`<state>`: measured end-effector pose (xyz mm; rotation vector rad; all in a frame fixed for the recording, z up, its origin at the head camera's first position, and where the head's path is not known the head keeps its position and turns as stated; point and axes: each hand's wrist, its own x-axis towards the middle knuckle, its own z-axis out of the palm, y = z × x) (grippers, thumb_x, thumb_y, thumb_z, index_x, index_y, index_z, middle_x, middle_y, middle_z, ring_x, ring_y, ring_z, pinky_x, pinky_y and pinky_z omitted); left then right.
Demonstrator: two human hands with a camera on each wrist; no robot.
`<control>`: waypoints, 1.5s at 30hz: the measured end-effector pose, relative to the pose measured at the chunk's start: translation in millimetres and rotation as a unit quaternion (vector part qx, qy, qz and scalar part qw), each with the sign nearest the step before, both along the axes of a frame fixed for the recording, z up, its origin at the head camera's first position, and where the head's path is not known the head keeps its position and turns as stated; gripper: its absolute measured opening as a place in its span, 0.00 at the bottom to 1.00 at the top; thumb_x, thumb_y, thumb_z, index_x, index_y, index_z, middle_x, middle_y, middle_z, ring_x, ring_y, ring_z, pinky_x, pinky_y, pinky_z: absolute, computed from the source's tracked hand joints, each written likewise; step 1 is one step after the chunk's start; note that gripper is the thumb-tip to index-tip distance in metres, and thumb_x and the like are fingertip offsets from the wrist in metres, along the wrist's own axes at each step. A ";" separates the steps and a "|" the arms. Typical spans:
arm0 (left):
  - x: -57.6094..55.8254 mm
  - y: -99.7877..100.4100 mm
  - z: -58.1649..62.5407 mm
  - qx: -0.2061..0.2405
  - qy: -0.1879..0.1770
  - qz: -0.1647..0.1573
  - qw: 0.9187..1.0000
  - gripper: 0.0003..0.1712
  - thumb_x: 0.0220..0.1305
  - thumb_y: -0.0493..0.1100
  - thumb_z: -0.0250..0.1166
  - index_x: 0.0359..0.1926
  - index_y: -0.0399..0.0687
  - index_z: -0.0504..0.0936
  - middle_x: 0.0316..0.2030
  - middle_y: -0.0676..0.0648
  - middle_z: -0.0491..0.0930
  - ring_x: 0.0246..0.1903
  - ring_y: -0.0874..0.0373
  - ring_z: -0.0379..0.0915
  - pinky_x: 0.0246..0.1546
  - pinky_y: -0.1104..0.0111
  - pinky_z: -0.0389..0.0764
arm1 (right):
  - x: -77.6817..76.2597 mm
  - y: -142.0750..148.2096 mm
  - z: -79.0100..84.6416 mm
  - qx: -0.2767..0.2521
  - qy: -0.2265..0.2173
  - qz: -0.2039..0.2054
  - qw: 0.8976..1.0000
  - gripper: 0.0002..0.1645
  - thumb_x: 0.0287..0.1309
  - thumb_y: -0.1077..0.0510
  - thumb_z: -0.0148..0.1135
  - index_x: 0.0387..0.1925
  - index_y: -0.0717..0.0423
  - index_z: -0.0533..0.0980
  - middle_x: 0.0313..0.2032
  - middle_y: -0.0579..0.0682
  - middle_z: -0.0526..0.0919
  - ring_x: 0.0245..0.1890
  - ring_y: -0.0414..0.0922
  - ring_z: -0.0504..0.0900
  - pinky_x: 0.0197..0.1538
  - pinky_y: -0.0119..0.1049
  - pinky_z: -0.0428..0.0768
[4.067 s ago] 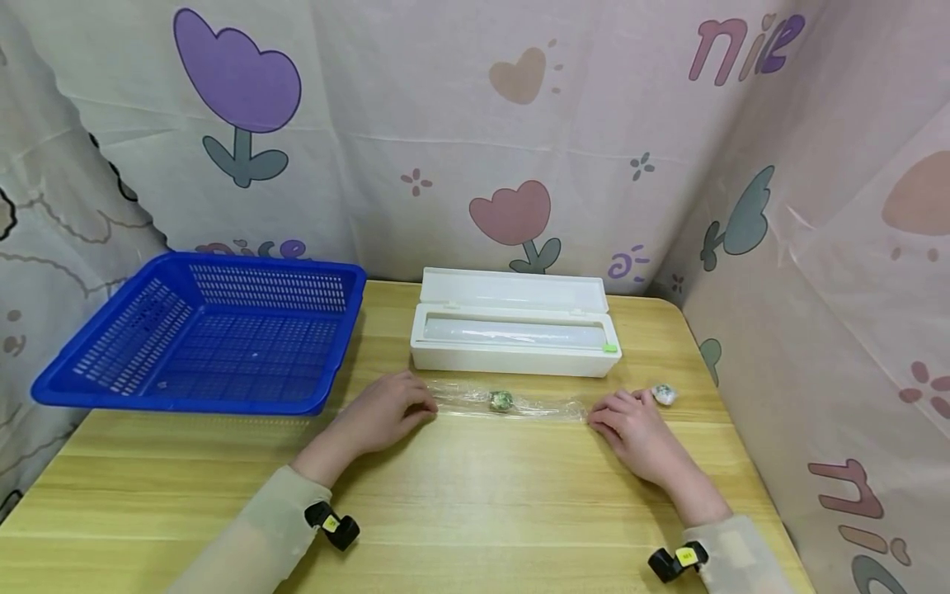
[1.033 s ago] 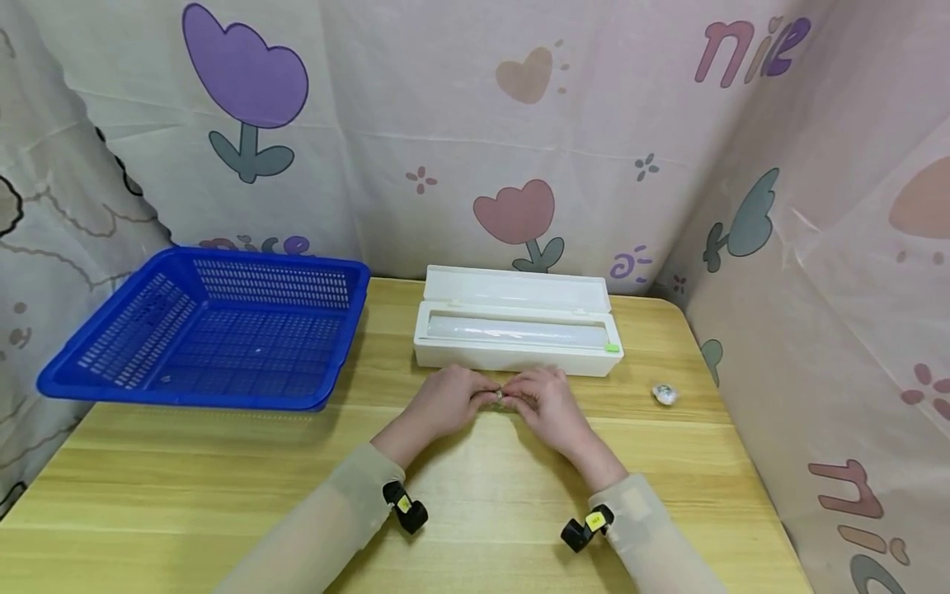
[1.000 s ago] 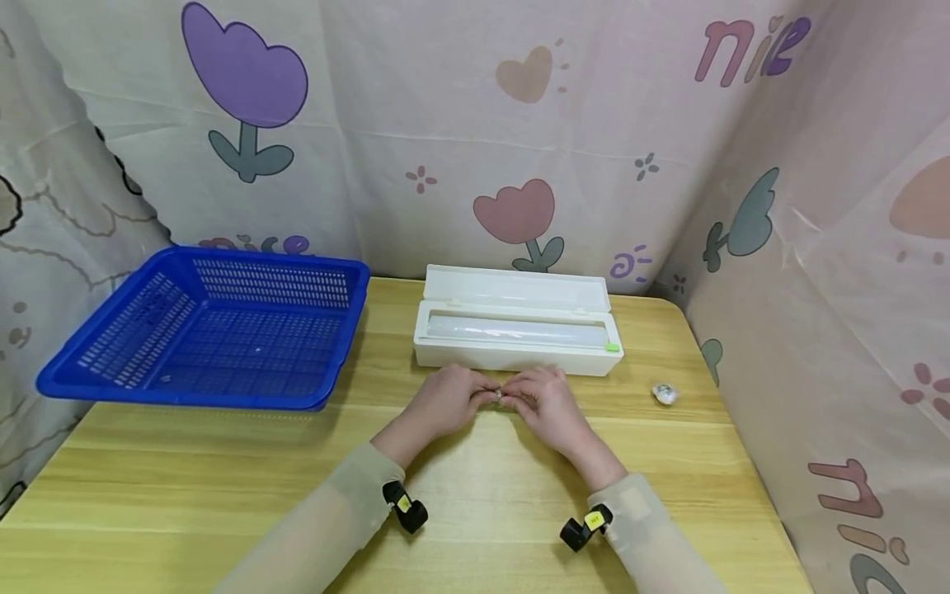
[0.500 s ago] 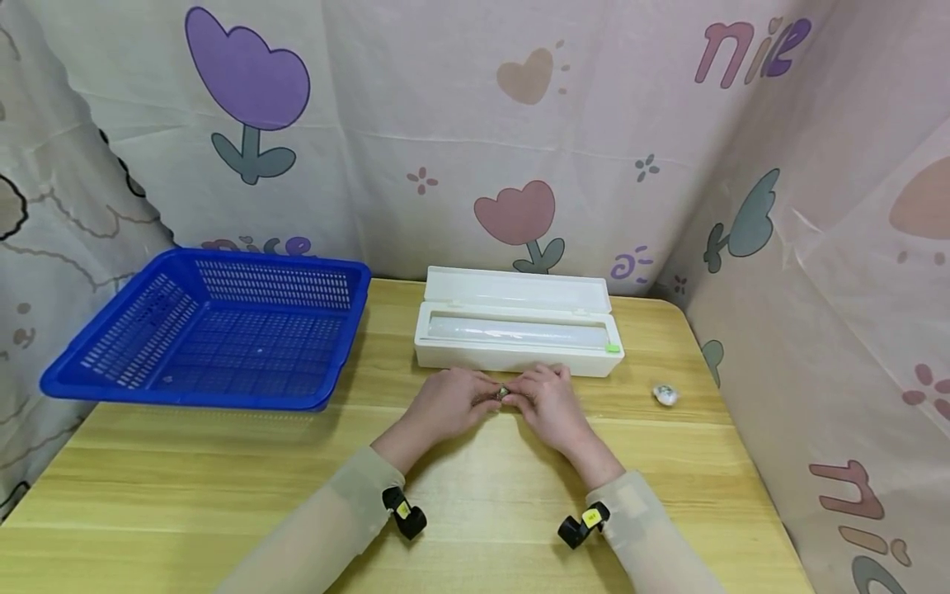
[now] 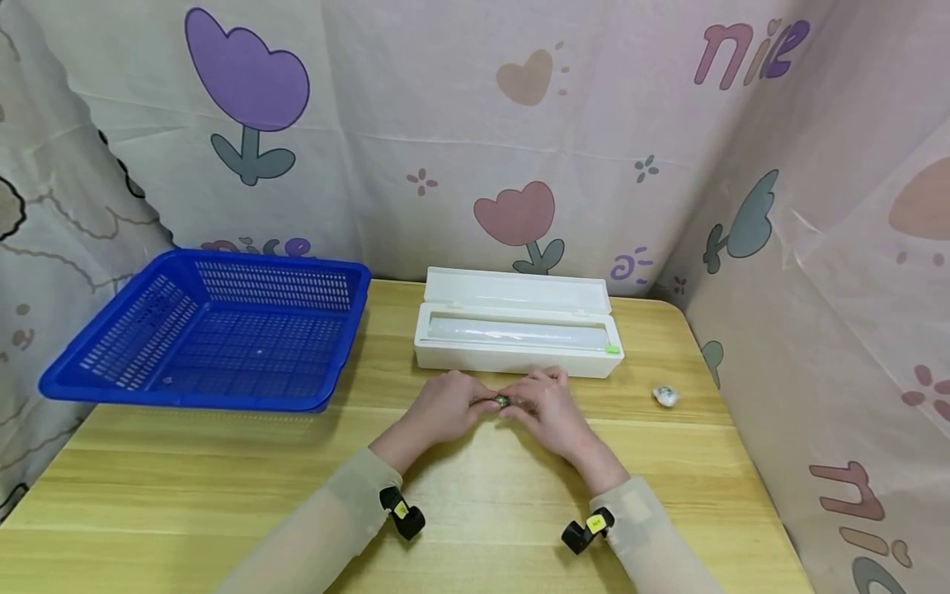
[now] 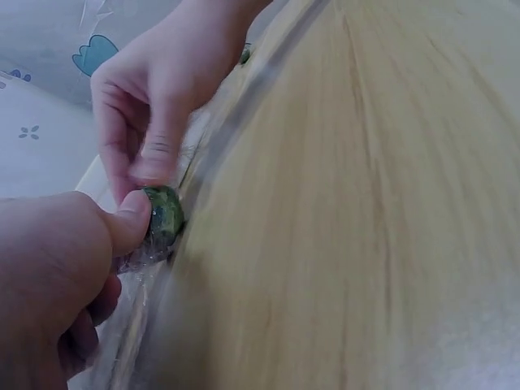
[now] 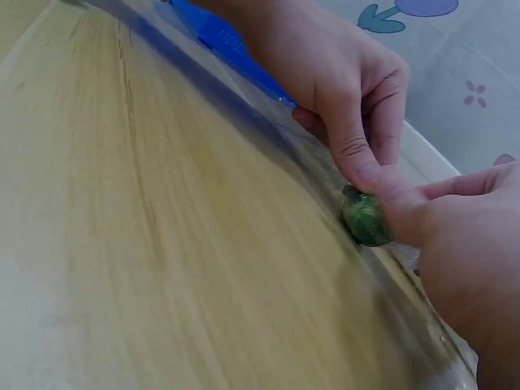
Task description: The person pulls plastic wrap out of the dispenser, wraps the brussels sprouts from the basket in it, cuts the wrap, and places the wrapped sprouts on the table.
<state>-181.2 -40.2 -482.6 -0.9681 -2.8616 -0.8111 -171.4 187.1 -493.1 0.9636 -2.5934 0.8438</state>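
Observation:
Between the fingertips of both hands is a small green lump [image 5: 502,402] in clear cling film, close above the table. The left wrist view shows its rounded, mottled dark-green side [image 6: 165,215] and crumpled film [image 6: 145,258] beneath. My left hand [image 5: 445,406] pinches the bundle from the left, thumb against the lump. From the right, my right hand [image 5: 547,408] pinches it with thumb and forefinger; its thumb is blurred in the right wrist view. Fingers hide much of the film. Directly behind the hands stands a white cling film dispenser [image 5: 512,359], lid raised, roll [image 5: 519,332] inside.
A blue plastic basket [image 5: 185,401] with slotted walls stands on the left of the wooden table [image 5: 475,511]. One more small film-wrapped piece [image 5: 665,396] lies at the right. A printed curtain [image 5: 386,99] hangs close behind the table.
Earlier the hands were apart at the two ends of a flat film strip with the green lump in its middle. They have come together at the lump, gathering the film. Lately only the fingers shift.

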 end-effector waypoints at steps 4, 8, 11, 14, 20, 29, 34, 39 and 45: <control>-0.1 0.7 -0.7 0.009 -0.018 0.020 1.000 0.13 0.72 0.54 0.70 0.50 0.58 0.94 0.45 0.58 0.90 0.44 0.60 0.86 0.39 0.62 0.84 | 1.4 -1.4 -0.8 0.003 0.009 0.003 1.000 0.20 0.54 0.53 0.81 0.49 0.52 0.89 0.45 0.44 0.91 0.46 0.42 0.80 0.60 0.55 0.62; 2.3 1.0 1.0 0.017 0.005 0.024 1.000 0.11 0.72 0.52 0.71 0.48 0.56 0.94 0.44 0.57 0.90 0.45 0.58 0.87 0.42 0.61 0.85 | 1.5 -3.1 -2.5 0.018 0.019 -0.009 1.000 0.18 0.59 0.53 0.78 0.49 0.55 0.89 0.46 0.47 0.91 0.48 0.44 0.81 0.59 0.57 0.64; 3.8 1.2 2.0 0.000 0.026 0.015 1.000 0.12 0.71 0.52 0.72 0.51 0.56 0.93 0.46 0.57 0.90 0.46 0.57 0.87 0.42 0.60 0.86 | 1.7 -3.9 -3.8 0.032 0.019 -0.025 0.999 0.17 0.62 0.52 0.76 0.49 0.56 0.89 0.44 0.46 0.90 0.48 0.45 0.80 0.58 0.56 0.65; 4.5 1.0 1.8 -0.031 0.040 0.003 0.999 0.16 0.71 0.54 0.72 0.55 0.57 0.92 0.50 0.57 0.89 0.48 0.55 0.86 0.43 0.59 0.86 | 2.6 -4.4 -5.4 0.040 0.012 -0.037 0.998 0.15 0.65 0.53 0.74 0.48 0.56 0.89 0.41 0.44 0.88 0.48 0.45 0.79 0.57 0.56 0.65; 4.9 -0.6 3.0 -0.039 0.041 0.001 0.998 0.16 0.72 0.53 0.71 0.55 0.56 0.91 0.50 0.56 0.89 0.49 0.54 0.86 0.45 0.57 0.86 | 3.6 -5.0 -7.8 0.034 0.015 -0.035 0.999 0.13 0.67 0.53 0.72 0.47 0.56 0.89 0.42 0.44 0.86 0.48 0.46 0.79 0.56 0.56 0.63; 1.6 -0.2 1.6 -0.018 0.003 0.018 1.000 0.16 0.72 0.53 0.70 0.55 0.55 0.92 0.47 0.55 0.90 0.46 0.56 0.86 0.44 0.58 0.86 | 3.6 -4.8 -10.1 -0.007 0.027 -0.017 0.999 0.23 0.54 0.53 0.81 0.51 0.56 0.88 0.46 0.47 0.90 0.48 0.45 0.83 0.61 0.59 0.64; 2.9 1.1 2.1 0.005 0.022 0.025 0.999 0.13 0.71 0.50 0.72 0.52 0.53 0.93 0.47 0.54 0.89 0.45 0.56 0.85 0.45 0.59 0.85 | 2.3 -6.5 -11.0 0.002 0.038 -0.025 0.999 0.22 0.54 0.54 0.81 0.50 0.58 0.88 0.45 0.48 0.90 0.48 0.46 0.84 0.60 0.58 0.65; 7.0 3.1 3.7 0.023 0.046 0.033 0.998 0.08 0.68 0.46 0.75 0.47 0.54 0.94 0.42 0.55 0.87 0.40 0.59 0.83 0.40 0.62 0.84 | 4.3 -6.3 -5.7 0.004 -0.009 -0.038 0.999 0.19 0.56 0.52 0.82 0.47 0.56 0.88 0.44 0.46 0.89 0.47 0.46 0.85 0.58 0.54 0.63; 14.4 2.0 3.9 0.031 0.037 0.032 0.998 0.10 0.70 0.43 0.73 0.50 0.52 0.93 0.45 0.54 0.87 0.42 0.58 0.83 0.41 0.63 0.84 | 7.2 -3.4 5.7 -0.027 -0.114 -0.034 0.993 0.07 0.73 0.58 0.67 0.45 0.54 0.88 0.38 0.43 0.89 0.37 0.38 0.85 0.50 0.37 0.75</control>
